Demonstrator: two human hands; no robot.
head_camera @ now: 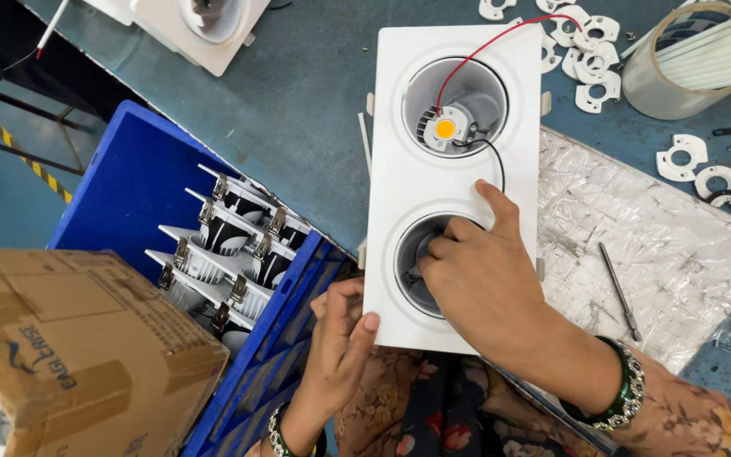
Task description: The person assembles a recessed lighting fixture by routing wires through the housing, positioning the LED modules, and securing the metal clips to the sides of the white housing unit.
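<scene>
to your left, a blue plastic crate holds round downlight units stacked on edge. a brown cardboard box sits in front of it, at the lower left. at the top left lies another white fixture. to your right, crinkled clear plastic sheeting covers the table, with a thin dark tool on it. white ring-shaped parts lie scattered near a tape roll.

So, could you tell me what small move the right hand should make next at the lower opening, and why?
Probably seat the part squarely in the lower opening. The right hand has its fingers inside it, while the left hand steadies the white double fixture at its bottom edge; the upper opening already shows a fitted yellow LED module.
</scene>
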